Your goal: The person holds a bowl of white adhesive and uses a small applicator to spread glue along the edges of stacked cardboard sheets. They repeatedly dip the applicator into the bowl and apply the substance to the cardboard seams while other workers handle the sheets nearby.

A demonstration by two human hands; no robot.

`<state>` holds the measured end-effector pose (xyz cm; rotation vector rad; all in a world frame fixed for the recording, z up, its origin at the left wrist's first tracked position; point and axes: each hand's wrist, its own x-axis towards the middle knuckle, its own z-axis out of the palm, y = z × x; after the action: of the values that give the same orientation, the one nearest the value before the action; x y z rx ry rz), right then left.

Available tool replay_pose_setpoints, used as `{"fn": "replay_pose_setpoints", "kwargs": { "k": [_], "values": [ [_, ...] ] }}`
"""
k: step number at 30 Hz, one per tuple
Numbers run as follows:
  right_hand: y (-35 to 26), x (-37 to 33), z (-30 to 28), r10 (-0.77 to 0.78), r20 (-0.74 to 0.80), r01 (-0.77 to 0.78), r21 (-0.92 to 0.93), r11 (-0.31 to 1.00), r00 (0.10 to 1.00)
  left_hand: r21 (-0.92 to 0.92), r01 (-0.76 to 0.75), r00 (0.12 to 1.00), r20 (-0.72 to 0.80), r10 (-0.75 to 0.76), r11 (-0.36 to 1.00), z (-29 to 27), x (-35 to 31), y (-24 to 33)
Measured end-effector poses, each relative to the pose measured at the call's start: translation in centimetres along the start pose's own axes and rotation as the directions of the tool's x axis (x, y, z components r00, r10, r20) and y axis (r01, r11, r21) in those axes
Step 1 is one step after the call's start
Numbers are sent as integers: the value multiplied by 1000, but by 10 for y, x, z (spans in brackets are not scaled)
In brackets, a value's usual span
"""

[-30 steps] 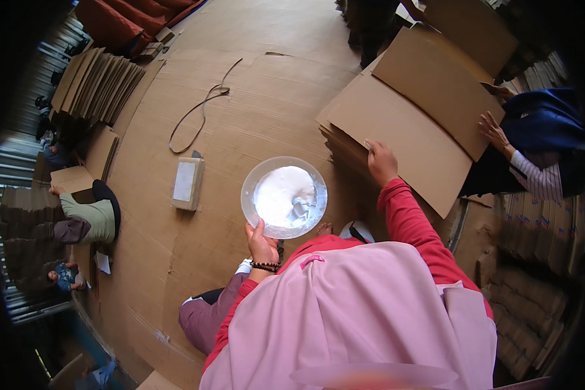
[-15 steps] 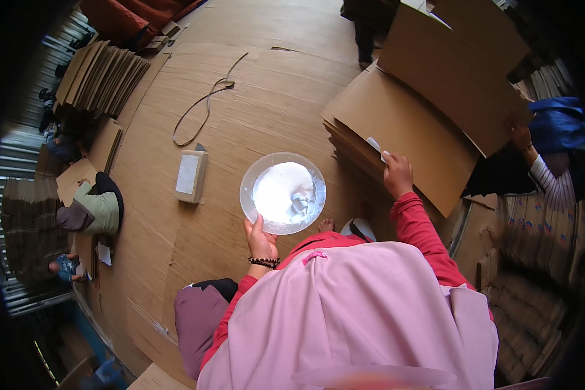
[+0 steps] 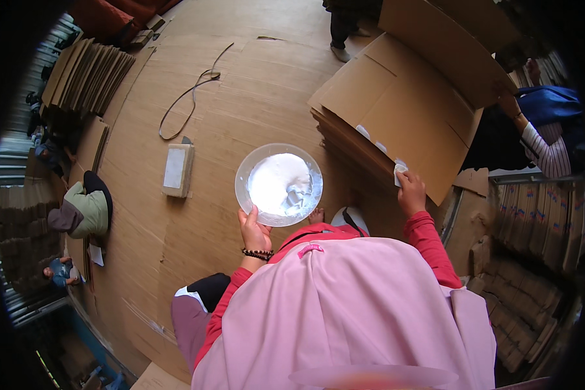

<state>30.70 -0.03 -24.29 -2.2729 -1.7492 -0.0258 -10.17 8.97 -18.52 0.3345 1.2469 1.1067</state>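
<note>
My left hand (image 3: 255, 233) grips the near rim of a round translucent plastic bowl (image 3: 242, 188), thumb over the edge. Thick white paste (image 3: 276, 182) fills much of it, and a whitish lump or tool lies in the paste on the right side. My right hand (image 3: 411, 195) is closed on a small flat white piece (image 3: 400, 170) whose exact kind I cannot make out. That piece touches the near left edge of the top cardboard sheet (image 3: 416, 110) on a stack. White paste dabs (image 3: 363, 131) mark the sheet along this edge.
On the right, a co-worker's hand (image 3: 508, 104) holds a raised cardboard sheet (image 3: 435, 39). A taped block (image 3: 179, 170) and a looped dark strap (image 3: 192, 104) lie on the floor. Other people sit at the left beside cardboard stacks (image 3: 88, 75); another person's legs (image 3: 341, 32) stand at the back.
My right hand has moved slightly down and right along the cardboard edge, and white dabs now show there. The co-worker's raised sheet has swung back, baring more of the top sheet.
</note>
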Motion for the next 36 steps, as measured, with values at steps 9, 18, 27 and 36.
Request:
{"fn": "replay_pose_setpoints", "kwargs": {
  "k": [9, 18, 27, 36],
  "values": [
    [-7, 92, 6, -68, -146, 108, 282, 953, 987, -39, 4, 1000, -26, -5, 999, -3, 1, -5],
    [-22, 183, 57, -350, 78, 355, -55, 933, 933, -112, -101, 987, -137, 85, 989, 5, -9, -11],
    [45, 78, 9, -303, 113, 314, -105, 943, 946, -118, -72, 988, -145, 55, 990, 1, -6, -12],
    [48, -3, -16, -74, -32, 76, 61, 995, 997, -41, -3, 1000, 21, 4, 999, 2, 3, -1]
  ]
}}
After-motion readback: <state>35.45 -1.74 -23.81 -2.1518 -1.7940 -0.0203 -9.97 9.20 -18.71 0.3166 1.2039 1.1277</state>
